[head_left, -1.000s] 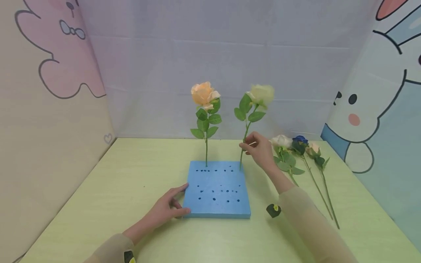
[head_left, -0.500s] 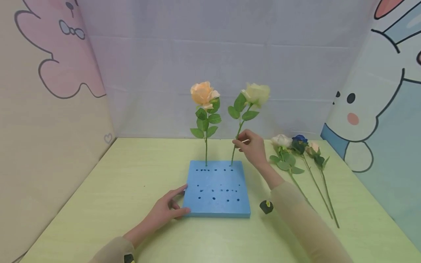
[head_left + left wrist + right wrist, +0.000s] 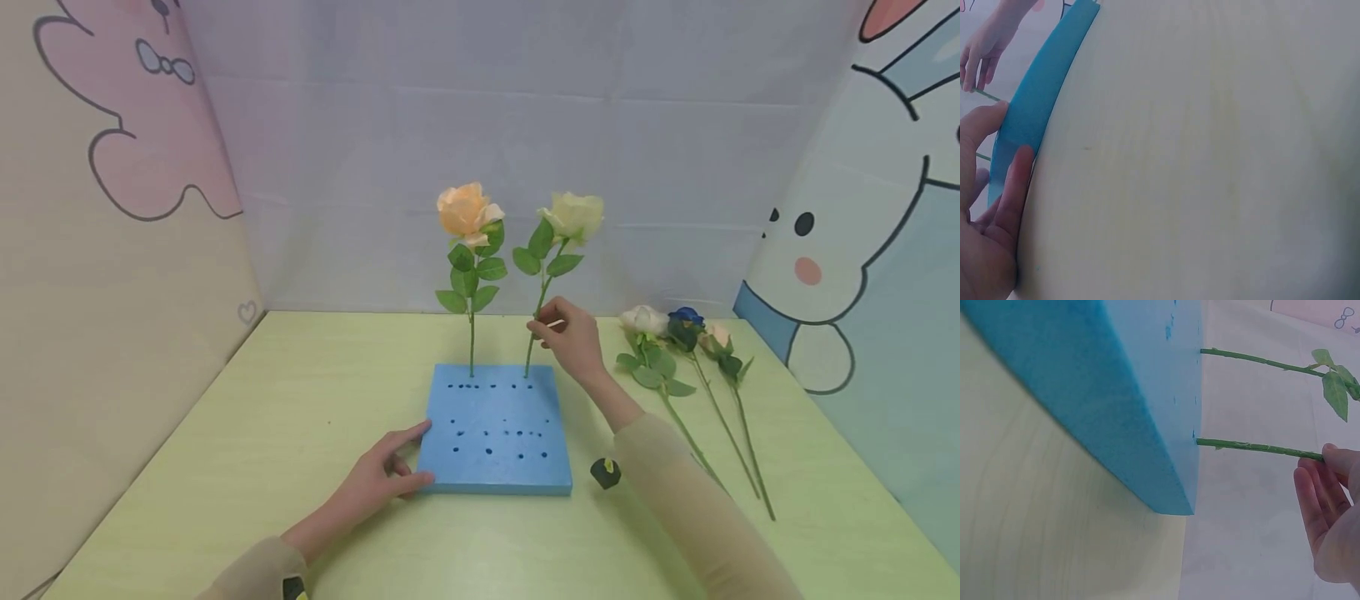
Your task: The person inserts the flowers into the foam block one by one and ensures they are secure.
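A blue foam board (image 3: 495, 467) full of small holes lies on the table. My left hand (image 3: 375, 479) rests at its left side, index finger and thumb spread against the edge. My right hand (image 3: 573, 337) pinches the stem of a pale cream rose (image 3: 573, 217) between thumb and fingertips. The lower end of that stem (image 3: 1254, 447) meets the board's top near the back right, as the right wrist view shows. The rose leans to the right. To its left a peach rose (image 3: 465, 212) stands upright in the board.
On the right of the table (image 3: 322, 367) lie a white rose (image 3: 643, 321), a blue rose (image 3: 684, 325) and a small peach rose (image 3: 716, 337), stems towards the front. A pale cloth wall (image 3: 345, 192) stands behind, with cartoon-printed walls on both sides.
My right hand has carried the cream rose leftward from the board's back right corner, and its stem end now meets the board's back row. My left hand stays in place.
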